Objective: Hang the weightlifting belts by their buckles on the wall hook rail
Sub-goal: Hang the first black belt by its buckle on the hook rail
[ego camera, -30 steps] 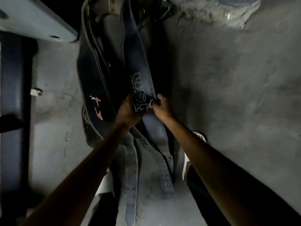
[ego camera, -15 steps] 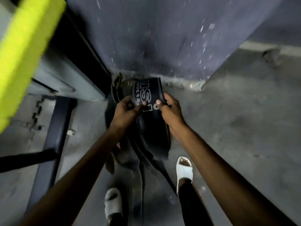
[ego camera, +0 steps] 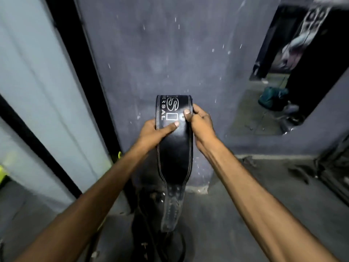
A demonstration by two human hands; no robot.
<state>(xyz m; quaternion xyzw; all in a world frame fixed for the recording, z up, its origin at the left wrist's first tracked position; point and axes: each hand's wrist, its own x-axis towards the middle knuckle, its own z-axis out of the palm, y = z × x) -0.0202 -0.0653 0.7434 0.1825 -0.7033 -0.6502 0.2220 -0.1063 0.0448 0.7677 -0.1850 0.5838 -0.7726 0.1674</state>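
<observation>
A black leather weightlifting belt (ego camera: 174,154) with white lettering is held up in front of the dark grey wall (ego camera: 170,53). My left hand (ego camera: 154,132) grips its left edge with the thumb across the face. My right hand (ego camera: 200,123) grips its right edge, thumb on the printed logo. The belt folds over at the top, and its narrow punched tail (ego camera: 171,210) hangs down toward the floor. Its buckle is hidden. More dark belts (ego camera: 156,239) lie in a heap on the floor below. No hook rail is in view.
A pale grey panel with black framing (ego camera: 47,91) runs along the left. At the right, an opening or mirror (ego camera: 279,82) shows a teal bag (ego camera: 272,97) on the floor. Dark gear (ego camera: 336,173) sits at the far right on the concrete floor.
Both hands have lifted the belt up off the floor pile, and the view has tilted from the floor up to the wall. My feet have left the view.
</observation>
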